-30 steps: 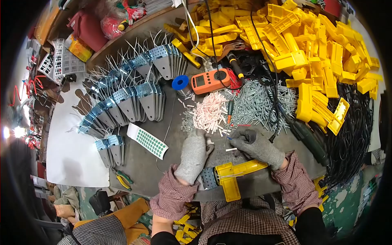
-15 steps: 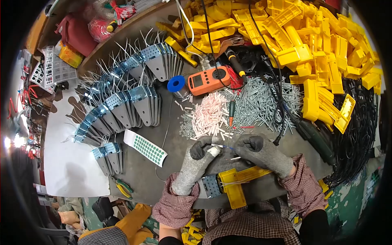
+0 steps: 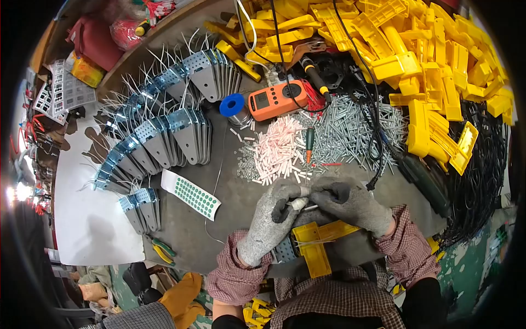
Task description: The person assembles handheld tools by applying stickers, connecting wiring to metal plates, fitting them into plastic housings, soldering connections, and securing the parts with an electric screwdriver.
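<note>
Left hand (image 3: 272, 214) and right hand (image 3: 352, 204) closed in, fingers together mid-frame; can't tell what's pinched. Yellow housing (image 3: 314, 259) lower centre.

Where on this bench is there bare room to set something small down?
The bench shows bare between the dotted sheet and the left hand, and a little between the right hand and the dark tool. The white surface beside the metal brackets has wide room. Beyond the hands it's crowded: pink pieces, silvery rods, yellow parts.
</note>
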### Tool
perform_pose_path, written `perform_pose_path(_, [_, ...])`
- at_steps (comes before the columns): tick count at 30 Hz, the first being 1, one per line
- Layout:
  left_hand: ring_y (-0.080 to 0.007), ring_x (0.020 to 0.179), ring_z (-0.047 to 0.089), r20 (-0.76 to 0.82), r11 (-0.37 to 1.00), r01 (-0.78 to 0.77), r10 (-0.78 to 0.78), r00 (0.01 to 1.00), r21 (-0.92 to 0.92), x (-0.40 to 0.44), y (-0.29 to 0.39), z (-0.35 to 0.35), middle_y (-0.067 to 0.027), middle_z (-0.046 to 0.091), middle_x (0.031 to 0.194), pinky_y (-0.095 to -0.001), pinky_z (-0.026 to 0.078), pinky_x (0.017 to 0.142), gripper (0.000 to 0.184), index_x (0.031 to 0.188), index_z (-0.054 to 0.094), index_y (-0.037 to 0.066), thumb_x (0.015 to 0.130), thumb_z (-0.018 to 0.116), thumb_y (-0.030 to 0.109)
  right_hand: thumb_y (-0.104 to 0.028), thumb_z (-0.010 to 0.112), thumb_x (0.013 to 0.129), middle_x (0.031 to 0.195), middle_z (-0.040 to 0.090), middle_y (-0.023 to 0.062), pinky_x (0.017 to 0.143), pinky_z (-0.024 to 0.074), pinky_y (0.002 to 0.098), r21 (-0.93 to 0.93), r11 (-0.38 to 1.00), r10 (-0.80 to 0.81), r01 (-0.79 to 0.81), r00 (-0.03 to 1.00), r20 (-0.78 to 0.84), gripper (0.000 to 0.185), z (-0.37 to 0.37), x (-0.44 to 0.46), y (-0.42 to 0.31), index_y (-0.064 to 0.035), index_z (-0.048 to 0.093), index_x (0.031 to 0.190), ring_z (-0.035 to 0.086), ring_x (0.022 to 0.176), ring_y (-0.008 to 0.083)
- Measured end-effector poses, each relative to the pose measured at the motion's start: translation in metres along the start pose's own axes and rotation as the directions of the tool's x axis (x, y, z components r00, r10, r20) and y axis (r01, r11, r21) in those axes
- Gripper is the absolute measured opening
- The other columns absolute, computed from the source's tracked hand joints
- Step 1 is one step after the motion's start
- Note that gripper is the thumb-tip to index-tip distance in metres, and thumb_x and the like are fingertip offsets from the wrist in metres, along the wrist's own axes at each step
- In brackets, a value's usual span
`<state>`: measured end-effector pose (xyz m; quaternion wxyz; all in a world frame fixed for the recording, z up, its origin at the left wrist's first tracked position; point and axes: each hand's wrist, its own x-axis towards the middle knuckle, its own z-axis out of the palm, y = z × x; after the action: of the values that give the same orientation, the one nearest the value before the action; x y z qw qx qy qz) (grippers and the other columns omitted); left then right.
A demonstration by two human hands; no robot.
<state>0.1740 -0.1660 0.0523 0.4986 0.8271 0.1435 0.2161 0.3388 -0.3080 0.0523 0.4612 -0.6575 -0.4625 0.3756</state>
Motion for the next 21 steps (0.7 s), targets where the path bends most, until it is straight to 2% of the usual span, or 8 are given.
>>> perform_pose_path(3, [-0.0229, 0.091, 0.063, -0.017, 0.993, 0.033, -0.035, 0.999, -0.112, -0.003, -0.004, 0.002, -0.0115, 0.064, 0.100, -0.0337, 0.051, 0.081, 0.017, 0.107, 0.066, 0.004, 0.090, 0.069, 0.005, -0.020, 0.058, 0.098, 0.099, 0.068, 0.0125, 0.081, 0.0531, 0.0324, 0.131, 0.991, -0.035, 0.028, 0.998, 0.047, 0.031, -0.003, 0.000, -0.012, -0.0047, 0.064, 0.124, 0.065, 0.085, 0.0159])
perform_pose_path(7, [-0.0164, 0.095, 0.064, 0.024, 0.991, 0.063, -0.060, 0.998, -0.116, 0.000, -0.001, 0.005, -0.0089, 0.065, 0.103, -0.0286, 0.051, 0.085, 0.019, 0.107, 0.071, 0.002, 0.088, 0.072, 0.003, -0.013, 0.054, 0.099, 0.121, 0.065, 0.0192, 0.086, 0.0537, 0.0384, -0.087, 0.964, -0.249, 0.250, 0.968, 0.031, 0.038, 0.002, -0.001, -0.003, -0.0033, 0.054, 0.136, 0.068, 0.097, 0.0297])
perform_pose_path(8, [-0.0152, 0.096, 0.064, 0.036, 0.966, 0.124, -0.118, 0.992, -0.228, 0.000, -0.002, 0.004, -0.0083, 0.065, 0.103, -0.0282, 0.051, 0.085, 0.018, 0.107, 0.072, 0.001, 0.089, 0.071, 0.002, -0.011, 0.053, 0.099, 0.125, 0.063, 0.0198, 0.087, 0.0533, 0.0391, -0.147, 0.979, -0.129, 0.144, 0.986, 0.107, 0.041, -0.005, -0.004, -0.004, -0.0011, 0.051, 0.138, 0.067, 0.099, 0.0322])
perform_pose_path(11, [-0.0144, 0.096, 0.063, 0.091, 0.928, 0.216, -0.197, 0.976, -0.302, 0.000, 0.003, 0.013, -0.0068, 0.065, 0.102, -0.0278, 0.052, 0.086, 0.018, 0.107, 0.071, 0.001, 0.089, 0.070, 0.000, -0.008, 0.053, 0.096, 0.122, 0.061, 0.0227, 0.086, 0.0538, 0.0393, -0.539, 0.725, -0.367, 0.429, 0.902, 0.226, 0.049, 0.000, -0.009, 0.050, -0.0014, 0.044, 0.144, 0.067, 0.095, 0.0345])
perform_pose_path(12, [-0.0139, 0.095, 0.063, 0.095, 0.871, 0.275, -0.259, 0.961, -0.406, 0.002, 0.007, 0.013, -0.0058, 0.064, 0.102, -0.0273, 0.052, 0.087, 0.023, 0.112, 0.066, -0.001, 0.089, 0.070, 0.000, -0.006, 0.053, 0.095, 0.113, 0.063, 0.0223, 0.085, 0.0542, 0.0378, -0.499, 0.772, -0.368, 0.394, 0.917, 0.154, 0.050, 0.005, -0.008, 0.050, -0.0034, 0.045, 0.144, 0.067, 0.090, 0.0326])
perform_pose_path(15, [-0.0133, 0.095, 0.064, -0.012, 0.877, 0.305, -0.333, 0.943, -0.370, 0.000, 0.016, 0.006, -0.0063, 0.064, 0.102, -0.0275, 0.052, 0.087, 0.033, 0.119, 0.057, -0.002, 0.089, 0.070, 0.002, -0.003, 0.055, 0.092, 0.095, 0.064, 0.0192, 0.081, 0.0546, 0.0347, 0.023, 0.985, -0.171, 0.173, 0.983, -0.068, 0.053, 0.003, 0.002, -0.002, -0.0084, 0.048, 0.145, 0.064, 0.079, 0.0268])
perform_pose_path(18, [-0.0119, 0.096, 0.064, 0.045, 0.884, 0.321, -0.326, 0.944, -0.340, -0.002, 0.003, 0.005, -0.0092, 0.065, 0.105, -0.0260, 0.054, 0.084, 0.036, 0.123, 0.051, -0.001, 0.091, 0.068, 0.003, -0.005, 0.057, 0.092, 0.103, 0.066, 0.0186, 0.083, 0.0543, 0.0349, -0.164, 0.985, -0.038, 0.053, 0.995, 0.095, 0.055, 0.000, -0.002, 0.002, -0.0096, 0.047, 0.146, 0.066, 0.083, 0.0275])
perform_pose_path(21, [-0.0109, 0.097, 0.064, 0.028, 0.873, 0.322, -0.335, 0.942, -0.367, -0.003, 0.002, 0.004, -0.0102, 0.066, 0.106, -0.0246, 0.055, 0.082, 0.031, 0.120, 0.051, -0.001, 0.093, 0.065, 0.003, -0.005, 0.055, 0.092, 0.104, 0.066, 0.0205, 0.087, 0.0507, 0.0371, -0.167, 0.971, -0.163, 0.172, 0.984, 0.065, 0.048, 0.003, 0.000, -0.002, -0.0086, 0.053, 0.140, 0.066, 0.097, 0.0278])
